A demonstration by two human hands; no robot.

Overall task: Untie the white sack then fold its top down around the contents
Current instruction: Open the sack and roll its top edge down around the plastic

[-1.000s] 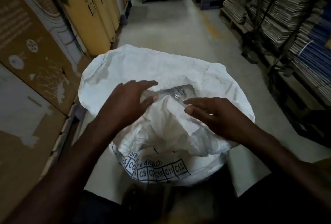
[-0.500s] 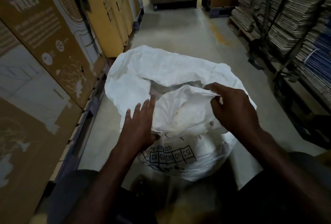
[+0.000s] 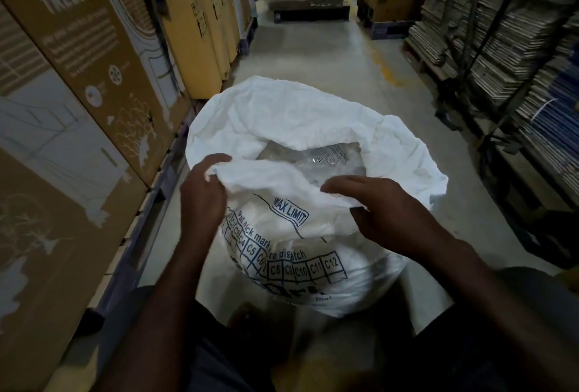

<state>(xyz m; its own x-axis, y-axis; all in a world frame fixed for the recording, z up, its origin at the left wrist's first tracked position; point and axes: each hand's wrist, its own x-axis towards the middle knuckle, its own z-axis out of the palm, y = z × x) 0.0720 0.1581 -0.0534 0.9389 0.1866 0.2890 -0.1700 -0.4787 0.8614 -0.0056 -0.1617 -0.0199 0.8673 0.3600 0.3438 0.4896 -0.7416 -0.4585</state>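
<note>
Two hands: both on the near rim of the sack (image 3: 313,116), which stands on the floor (image 3: 313,56) in an aisle between cartons (image 3: 94,78) and stacked flat cardboard (image 3: 517,47)
Left hand (image 3: 200,200): fingers curled over the near-left rim, pinching a fold of fabric
Right hand (image 3: 385,206): fingers bent over the near-right rim, thumb under it, gripping the fabric
Sack mouth: open, no tie visible; far rim looks already rolled outward, near rim not yet down
Contents (image 3: 316,159): clear plastic packets low inside, partly hidden by the near flap
Fabric: looks like thin woven plastic, soft and crinkly, probably light and a little slippery; holds creases but will likely spring back if released
Weight: the full body looks heavy enough to stay put while the top is pulled
Where to hold: along the rim edge, hands apart, thumbs inside, rolling outward and down
Risk: fabric bunches instead of folding evenly; a hard tug could tip the sack toward the person
</note>
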